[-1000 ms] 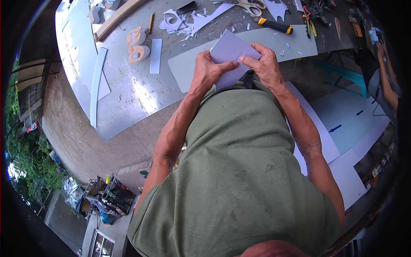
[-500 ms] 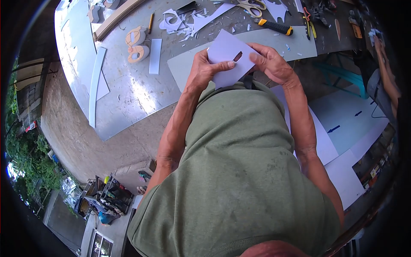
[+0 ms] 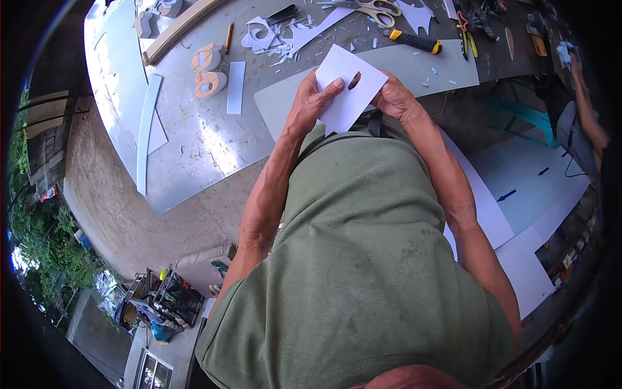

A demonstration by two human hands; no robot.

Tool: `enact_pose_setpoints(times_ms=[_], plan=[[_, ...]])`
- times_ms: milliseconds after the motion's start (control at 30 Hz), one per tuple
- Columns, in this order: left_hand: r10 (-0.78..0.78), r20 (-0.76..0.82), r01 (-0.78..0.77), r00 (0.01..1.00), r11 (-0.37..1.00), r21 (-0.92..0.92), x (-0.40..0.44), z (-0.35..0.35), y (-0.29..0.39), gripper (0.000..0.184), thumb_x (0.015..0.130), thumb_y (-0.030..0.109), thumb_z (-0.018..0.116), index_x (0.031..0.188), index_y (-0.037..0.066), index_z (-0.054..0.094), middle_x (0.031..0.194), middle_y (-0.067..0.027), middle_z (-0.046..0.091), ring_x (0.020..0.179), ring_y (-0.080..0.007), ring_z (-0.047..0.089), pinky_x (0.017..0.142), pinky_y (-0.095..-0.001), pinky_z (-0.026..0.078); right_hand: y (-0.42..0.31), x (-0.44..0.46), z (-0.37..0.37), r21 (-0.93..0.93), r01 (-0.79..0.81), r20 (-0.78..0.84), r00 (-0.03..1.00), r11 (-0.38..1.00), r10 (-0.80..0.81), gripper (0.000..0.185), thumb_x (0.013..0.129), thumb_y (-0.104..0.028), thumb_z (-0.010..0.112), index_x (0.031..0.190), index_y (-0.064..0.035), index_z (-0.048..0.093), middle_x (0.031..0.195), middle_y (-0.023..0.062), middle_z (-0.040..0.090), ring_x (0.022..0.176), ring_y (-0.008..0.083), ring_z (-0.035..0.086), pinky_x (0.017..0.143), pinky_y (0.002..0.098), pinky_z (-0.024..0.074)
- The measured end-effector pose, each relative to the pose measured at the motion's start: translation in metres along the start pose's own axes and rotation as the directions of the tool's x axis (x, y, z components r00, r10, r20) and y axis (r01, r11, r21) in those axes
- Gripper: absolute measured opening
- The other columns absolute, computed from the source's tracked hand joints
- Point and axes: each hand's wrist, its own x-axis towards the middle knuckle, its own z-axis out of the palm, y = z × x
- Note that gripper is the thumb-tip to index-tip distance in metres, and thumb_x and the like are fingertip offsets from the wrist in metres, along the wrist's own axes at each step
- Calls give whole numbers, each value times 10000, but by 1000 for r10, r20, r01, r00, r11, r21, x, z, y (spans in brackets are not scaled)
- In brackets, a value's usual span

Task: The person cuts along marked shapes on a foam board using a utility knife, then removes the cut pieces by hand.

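White card (image 3: 346, 98) up in both hands, just above green shirt's (image 3: 369, 259) waist, small slot (image 3: 354, 80) cut through it. Left hand (image 3: 313, 102) pinching left edge, thumb flat on top. Right hand (image 3: 394, 98) at right edge, fingers partly hidden behind — can't tell if it's gripping. Scissors (image 3: 368, 6), yellow-black tool (image 3: 418, 43), white scraps (image 3: 316, 32) lying beyond — all on bench (image 3: 265, 71).

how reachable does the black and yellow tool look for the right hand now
Probably yes: the tool lies just past the right hand, across the flat grey sheet, with seemingly nothing blocking, though that hand is at the edge of the white card.
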Motion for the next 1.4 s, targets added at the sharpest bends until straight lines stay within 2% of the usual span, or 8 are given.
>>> enact_pose_setpoints(times_ms=[600, 667, 800, 900, 1067, 1167, 1233, 1400], plan=[[-69, 68, 81, 995, 976, -201, 4, -2, 8, 382, 948, 306, 748, 1147, 0, 637, 937, -91, 721, 752, -160, 697, 647, -301, 546, -7, -10, 20, 482, -32, 300, 945, 876, -130, 778, 946, -678, 576, 1325, 1, 595, 1249, 120, 682, 1178, 259, 634, 1059, 443, 476], [-67, 52, 76, 996, 978, -196, 2, -6, 7, 355, 960, 296, 735, 1134, 1, 641, 943, -92, 722, 751, -159, 699, 643, -298, 545, -23, -15, 38, 117, 68, -203, 978, 991, -43, 717, 975, -651, 556, 1274, -2, 618, 1176, 120, 710, 1076, 247, 690, 943, 430, 555], [2, -97, -17, 995, 988, -152, 1, -12, 8, 341, 985, 308, 708, 1112, -3, 650, 930, -69, 710, 752, -132, 669, 649, -287, 533, -29, -25, 30, -12, 103, -65, 992, 995, -104, 462, 1055, -450, 541, 1146, -13, 661, 1012, 132, 737, 844, 220, 732, 660, 372, 602], [49, -125, -64, 991, 991, -120, -8, -15, 11, 338, 999, 332, 691, 1100, 10, 665, 917, -44, 698, 774, -109, 639, 693, -285, 525, -16, -23, 31, -406, 171, -68, 974, 898, -216, 354, 1055, -345, 580, 1097, -6, 676, 975, 113, 728, 812, 197, 716, 674, 360, 595], [134, -38, -138, 990, 978, -157, -13, -23, 10, 202, 959, 193, 744, 1060, 20, 718, 1000, -66, 730, 823, -114, 661, 768, -279, 523, -26, -18, 14, -271, 175, -47, 980, 947, -194, 286, 1029, -279, 640, 1076, -1, 692, 913, 65, 707, 833, 156, 695, 720, 332, 586], [160, -65, -167, 985, 977, -134, -17, -32, -1, 208, 898, 114, 796, 1078, 16, 761, 1090, -81, 739, 892, -112, 672, 789, -284, 541, -37, -8, -20, -640, 165, -154, 929, 750, -336, 247, 1011, -197, 635, 1182, -22, 674, 1020, 78, 719, 963, 208, 702, 820, 352, 566], [176, -100, -185, 979, 978, -93, -23, -25, 6, 226, 859, 101, 821, 1078, 56, 785, 1166, -80, 730, 1004, -142, 658, 869, -312, 533, -44, -5, -46, -979, 4, 161, 620, -202, -768, 330, 981, -126, 608, 1303, -51, 624, 1264, 108, 668, 1164, 285, 641, 938, 405, 523], [517, -9, -463, 856, 775, 431, -22, -34, -4, 376, 666, 83, 890, 985, 274, 843, 1472, -28, 607, 1436, -285, 408, 1180, -409, 334, -53, 4, -90, -903, -119, 253, 630, -412, -735, 453, 931, -83, 619, 1381, -82, 566, 1405, 122, 579, 1296, 322, 542, 1053, 470, 429]])
